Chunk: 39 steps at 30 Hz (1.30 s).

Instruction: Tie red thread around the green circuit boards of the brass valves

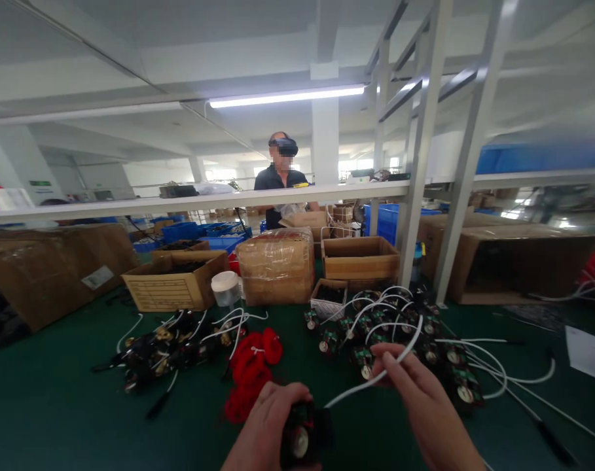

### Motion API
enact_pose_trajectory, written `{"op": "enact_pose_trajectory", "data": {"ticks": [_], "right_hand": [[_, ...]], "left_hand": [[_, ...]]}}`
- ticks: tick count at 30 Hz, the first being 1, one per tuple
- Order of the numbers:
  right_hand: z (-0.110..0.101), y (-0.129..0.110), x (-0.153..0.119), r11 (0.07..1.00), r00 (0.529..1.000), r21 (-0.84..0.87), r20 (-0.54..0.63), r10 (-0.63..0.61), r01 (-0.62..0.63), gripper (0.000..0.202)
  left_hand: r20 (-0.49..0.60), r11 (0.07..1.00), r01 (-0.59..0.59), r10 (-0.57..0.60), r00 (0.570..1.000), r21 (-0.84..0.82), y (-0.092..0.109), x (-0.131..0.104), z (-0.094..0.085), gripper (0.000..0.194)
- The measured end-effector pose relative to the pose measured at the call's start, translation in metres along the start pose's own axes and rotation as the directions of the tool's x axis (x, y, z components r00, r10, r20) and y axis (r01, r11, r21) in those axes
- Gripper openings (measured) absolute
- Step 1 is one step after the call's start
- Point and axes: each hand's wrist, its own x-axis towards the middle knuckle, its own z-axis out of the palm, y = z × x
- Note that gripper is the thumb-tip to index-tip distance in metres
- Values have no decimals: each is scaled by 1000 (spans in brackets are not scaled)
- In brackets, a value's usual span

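At the bottom centre my left hand (270,425) is wrapped round a small black electronic module (301,439) with a green circuit board and a pale round disc on it. A white cable (346,396) leads out of this module to the right. My right hand (417,396) pinches that cable between thumb and fingertips, and its free end curves up past the fingers. Just beyond the right hand lies a pile of similar modules (363,363) with white cables. Left of the module is a bundle of red wires (251,373), close to my left hand.
Black parts with white cables (169,350) lie on the green table (71,405) at left. Behind them stand an open carton (167,291), a clear jar (226,288), a taped box (276,268) and a small basket (328,302). Metal posts (419,150) carry a shelf; a person (280,173) stands beyond.
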Motion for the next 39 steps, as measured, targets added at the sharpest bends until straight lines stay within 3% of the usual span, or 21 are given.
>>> {"op": "enact_pose_trajectory", "data": {"ticks": [4,7,9,12,14,17,21,26,31,39], "right_hand": [[-9,27,15,877,991,-466,-8,-136,117,43],[-13,44,20,734,976,-648,71,-205,201,37],[-16,51,19,670,975,-708,151,-165,223,34],[-19,60,17,620,975,-758,217,-51,201,33],[-19,66,14,607,972,-773,234,1,185,35],[-19,77,10,604,970,-773,244,1,194,40],[-20,88,7,619,967,-747,237,-93,243,39],[-18,97,7,584,937,-734,247,-246,347,34],[-10,100,12,457,893,-773,329,-306,441,34],[0,102,23,214,802,-776,546,-241,593,44]], "left_hand": [[84,956,-155,138,987,250,-32,22,34,62],[198,903,-283,228,953,324,-55,35,60,65],[278,840,-424,341,898,340,-61,42,68,65],[348,747,-559,448,823,360,-60,49,63,71],[362,774,-518,395,845,364,-57,50,56,85],[309,906,-284,186,933,313,-60,44,53,104],[202,977,-64,22,979,205,-73,32,65,98],[157,990,-65,45,987,126,-81,25,80,79],[158,989,-70,49,986,131,-79,22,78,78],[107,978,-135,119,987,158,-72,17,78,70]]}}
